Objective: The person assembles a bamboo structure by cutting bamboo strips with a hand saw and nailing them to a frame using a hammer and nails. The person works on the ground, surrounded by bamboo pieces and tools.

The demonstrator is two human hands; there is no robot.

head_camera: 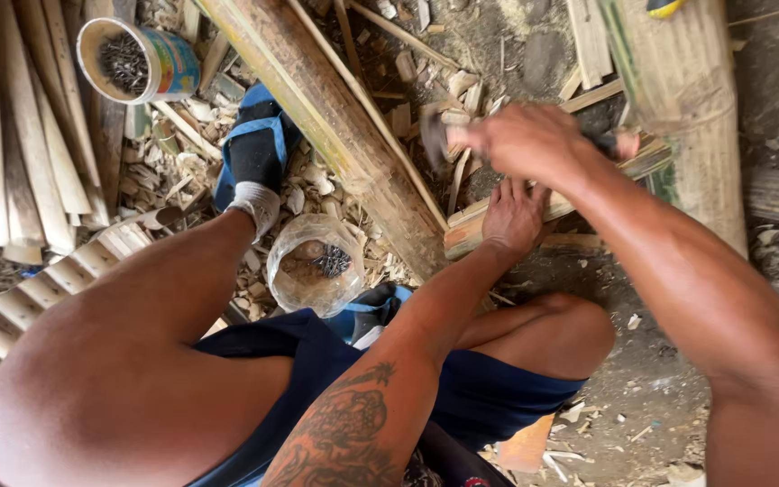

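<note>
Bamboo offcuts (335, 194) litter bare dirt ground (651, 388).

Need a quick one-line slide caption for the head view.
Left hand steadies a bamboo slat while the right hand grips a hammer, beside a clear container of nails.

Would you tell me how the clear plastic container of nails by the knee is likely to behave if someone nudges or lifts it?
The clear plastic container looks thin-walled, so it would probably flex when squeezed. The dark nails pooled at the bottom likely make it bottom-heavy, resisting tipping. It sits on loose wood chips, so a nudge may rock it.
</note>
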